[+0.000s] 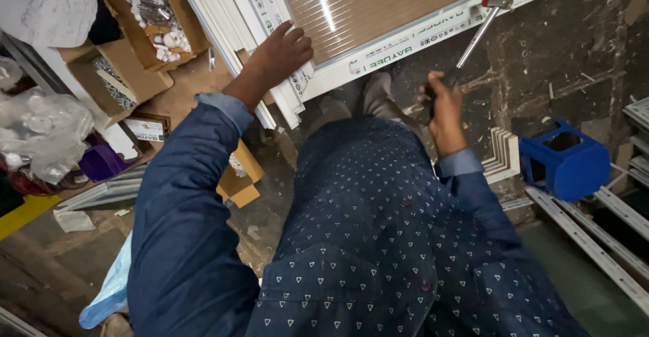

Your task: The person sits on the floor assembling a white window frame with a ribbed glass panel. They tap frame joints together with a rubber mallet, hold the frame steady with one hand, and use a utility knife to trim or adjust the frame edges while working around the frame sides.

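My left hand (pixel 278 56) rests flat, fingers spread, on the corner of a white-framed window panel (pixel 378 56) with a ribbed brown pane that leans in front of me. My right hand (pixel 445 110) grips the dark handle of a hammer (pixel 477 31); its metal shaft rises up and right, and its head touches the panel's lower white frame. Both arms wear dark blue sleeves. My shoes (pixel 375 97) stand just below the frame.
Cardboard boxes of small white and metal fittings (pixel 150 9) sit at the upper left, with plastic bags (pixel 40 131) beside them. A blue plastic block (pixel 564 161) and white frame offcuts (pixel 503 154) lie at the right. Long metal strips (pixel 595 232) run along the right floor.
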A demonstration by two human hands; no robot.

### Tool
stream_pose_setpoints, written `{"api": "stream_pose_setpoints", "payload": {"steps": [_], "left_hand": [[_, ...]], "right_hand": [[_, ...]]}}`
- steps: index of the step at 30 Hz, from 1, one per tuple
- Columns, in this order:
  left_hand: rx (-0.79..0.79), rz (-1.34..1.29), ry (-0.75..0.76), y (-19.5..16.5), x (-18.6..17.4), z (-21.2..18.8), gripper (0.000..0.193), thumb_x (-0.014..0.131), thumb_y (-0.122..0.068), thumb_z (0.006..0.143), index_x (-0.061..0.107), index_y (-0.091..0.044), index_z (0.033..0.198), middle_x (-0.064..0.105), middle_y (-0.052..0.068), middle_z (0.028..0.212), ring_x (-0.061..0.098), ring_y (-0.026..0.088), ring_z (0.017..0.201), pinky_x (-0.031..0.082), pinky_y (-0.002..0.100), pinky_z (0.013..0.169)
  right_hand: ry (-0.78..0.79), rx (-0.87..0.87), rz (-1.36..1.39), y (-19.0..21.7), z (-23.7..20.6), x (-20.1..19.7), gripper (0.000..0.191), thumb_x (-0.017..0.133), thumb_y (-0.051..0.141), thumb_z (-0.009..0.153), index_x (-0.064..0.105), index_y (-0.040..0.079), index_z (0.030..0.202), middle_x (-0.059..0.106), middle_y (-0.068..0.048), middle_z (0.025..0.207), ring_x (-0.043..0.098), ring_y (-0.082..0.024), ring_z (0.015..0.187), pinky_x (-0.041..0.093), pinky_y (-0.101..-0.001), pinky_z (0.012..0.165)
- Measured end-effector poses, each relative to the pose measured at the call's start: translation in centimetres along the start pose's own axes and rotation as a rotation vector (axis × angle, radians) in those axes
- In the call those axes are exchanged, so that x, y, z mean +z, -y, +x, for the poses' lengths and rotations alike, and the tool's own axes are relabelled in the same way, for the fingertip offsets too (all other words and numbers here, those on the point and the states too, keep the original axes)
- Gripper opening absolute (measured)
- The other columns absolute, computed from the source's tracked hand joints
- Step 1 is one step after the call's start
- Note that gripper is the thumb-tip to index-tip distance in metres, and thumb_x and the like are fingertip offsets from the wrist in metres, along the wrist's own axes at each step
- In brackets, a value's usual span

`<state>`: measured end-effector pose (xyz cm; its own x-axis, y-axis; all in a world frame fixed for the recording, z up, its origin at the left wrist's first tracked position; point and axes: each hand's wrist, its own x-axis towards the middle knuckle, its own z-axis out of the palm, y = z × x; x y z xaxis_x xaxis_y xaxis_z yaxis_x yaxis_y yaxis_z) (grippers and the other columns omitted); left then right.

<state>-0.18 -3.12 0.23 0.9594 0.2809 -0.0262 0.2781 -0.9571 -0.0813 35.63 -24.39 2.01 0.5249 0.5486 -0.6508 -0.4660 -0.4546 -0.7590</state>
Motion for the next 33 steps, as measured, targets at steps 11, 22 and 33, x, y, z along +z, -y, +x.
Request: {"api": "stream_pose_setpoints", "payload": {"steps": [11,22,33], "left_hand": [[-0.174,-0.061,0.036,-1.1,1.5,0.6,0.021,0.061,-0.018,0.089,0.064,-0.021,0.109,0.06,0.002,0.119,0.052,0.024,0.128,0.035,0.058,0.114],[-0.6,-0.013,-0.103,-2.5,2.8,5.2,0.008,0.061,-0.018,0.082,0.067,-0.014,0.086,0.064,0.006,0.095,0.062,0.026,0.105,0.05,0.056,0.092],[-0.629,-0.259,-0.249,-4.4,1.8,9.4,0.003,0.064,-0.012,0.085,0.065,-0.009,0.085,0.064,0.01,0.098,0.061,0.03,0.107,0.049,0.044,0.102]], "right_hand": [[0.308,0.207,0.435,4.4,9.9,2.4,0.013,0.071,0.025,0.098,0.066,0.013,0.1,0.067,-0.003,0.098,0.068,-0.022,0.085,0.06,-0.0415,0.08],[0.248,0.099,0.069,5.7,14.2,4.3,0.024,0.063,0.014,0.101,0.062,0.002,0.122,0.071,-0.01,0.113,0.071,-0.025,0.097,0.06,-0.0409,0.08],[0.305,0.098,0.205,9.0,19.1,3.4,0.025,0.061,0.013,0.1,0.061,0.001,0.122,0.072,-0.012,0.107,0.072,-0.023,0.081,0.063,-0.0358,0.067]]}}
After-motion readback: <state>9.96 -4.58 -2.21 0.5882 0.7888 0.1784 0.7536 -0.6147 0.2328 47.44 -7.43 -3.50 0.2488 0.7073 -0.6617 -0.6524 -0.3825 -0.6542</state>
